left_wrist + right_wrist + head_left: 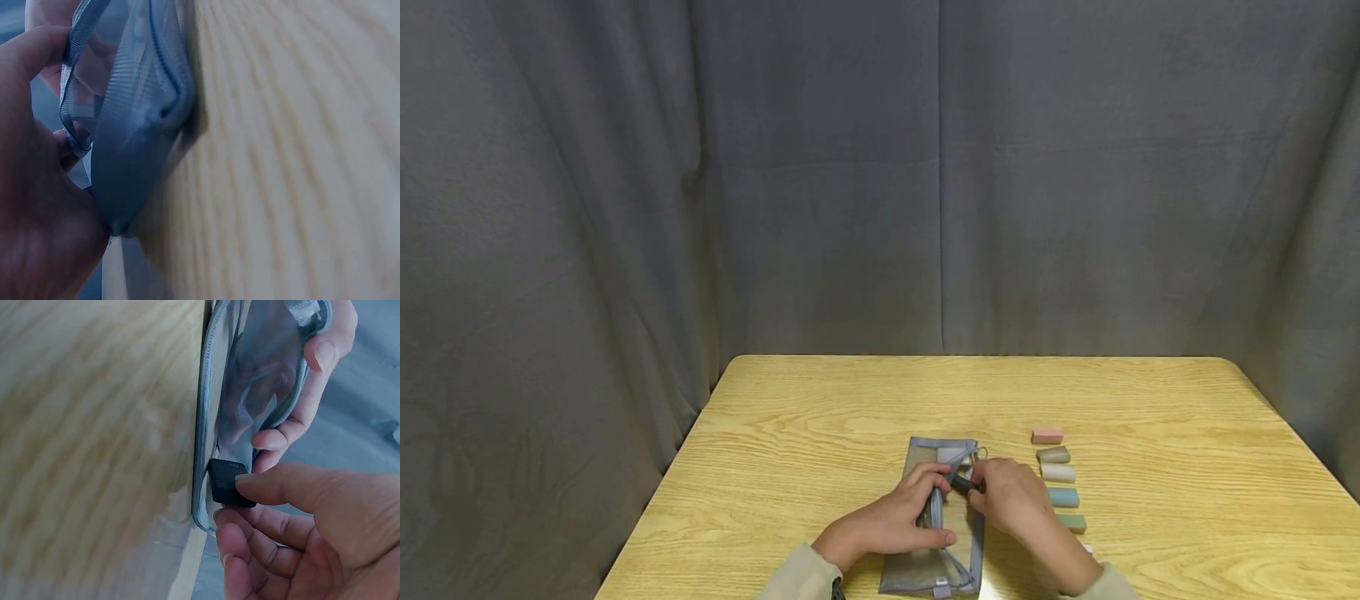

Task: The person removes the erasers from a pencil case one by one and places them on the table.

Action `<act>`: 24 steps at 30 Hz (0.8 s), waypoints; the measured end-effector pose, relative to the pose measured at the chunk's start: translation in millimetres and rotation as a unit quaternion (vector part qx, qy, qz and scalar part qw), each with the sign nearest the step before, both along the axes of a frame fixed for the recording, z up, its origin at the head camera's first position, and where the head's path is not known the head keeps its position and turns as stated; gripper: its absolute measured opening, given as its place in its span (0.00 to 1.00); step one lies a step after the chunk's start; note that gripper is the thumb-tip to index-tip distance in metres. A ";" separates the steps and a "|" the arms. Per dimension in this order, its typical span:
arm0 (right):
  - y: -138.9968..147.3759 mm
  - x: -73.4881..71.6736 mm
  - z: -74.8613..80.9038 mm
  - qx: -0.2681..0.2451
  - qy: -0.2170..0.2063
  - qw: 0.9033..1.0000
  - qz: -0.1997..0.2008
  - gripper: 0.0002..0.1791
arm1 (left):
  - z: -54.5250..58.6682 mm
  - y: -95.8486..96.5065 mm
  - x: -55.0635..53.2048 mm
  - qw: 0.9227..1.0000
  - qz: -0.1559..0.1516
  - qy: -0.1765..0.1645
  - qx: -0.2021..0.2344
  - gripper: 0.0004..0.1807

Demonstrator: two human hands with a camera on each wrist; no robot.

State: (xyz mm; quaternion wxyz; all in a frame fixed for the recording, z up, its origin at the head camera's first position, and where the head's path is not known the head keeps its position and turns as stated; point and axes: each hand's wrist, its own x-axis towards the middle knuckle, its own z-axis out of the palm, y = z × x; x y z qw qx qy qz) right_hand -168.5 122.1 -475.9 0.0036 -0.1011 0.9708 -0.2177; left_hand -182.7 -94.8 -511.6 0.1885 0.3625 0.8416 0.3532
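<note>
A grey mesh zip pouch (917,571) lies on the table with its mouth spread apart. My left hand (898,521) holds its upper side, the fingers hooked over the zipper edge and the thumb lower down. In the left wrist view the pouch's lifted rim (78,69) crosses my fingers. My right hand (1015,498) pinches a small black block (228,481), eraser-like in shape, between thumb and fingers. The block sits at the pouch's opening, close to its ring end. Something whitish (951,455) shows at the pouch's far end; its kind is unclear.
Right of the pouch runs a column of small blocks: pink (1047,436), olive-brown (1053,455), off-white (1057,472), blue (1063,497) and green (1072,523). A white piece (1088,548) is mostly hidden by my right forearm. Grey curtains (827,183) surround the wooden table (1180,467).
</note>
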 end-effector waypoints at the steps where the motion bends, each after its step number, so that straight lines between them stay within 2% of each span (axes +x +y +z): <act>1: 1.1 0.3 1.1 -0.002 -0.001 1.000 -0.001 0.07 | 0.1 -0.1 0.1 1.000 -0.001 0.000 0.000 0.29; 6: 8.2 1.0 7.3 -0.002 -0.007 1.000 -0.010 0.04 | 0.1 -0.8 0.1 1.000 -0.005 0.005 -0.003 0.29; 17: 25.9 4.6 18.1 -0.004 -0.030 0.999 -0.020 0.06 | -0.6 -0.8 0.3 1.000 -0.007 0.003 -0.008 0.30; 24: 40.7 9.3 24.5 -0.017 0.004 1.000 -0.006 0.05 | -0.7 -0.5 0.6 1.000 -0.003 -0.003 -0.007 0.29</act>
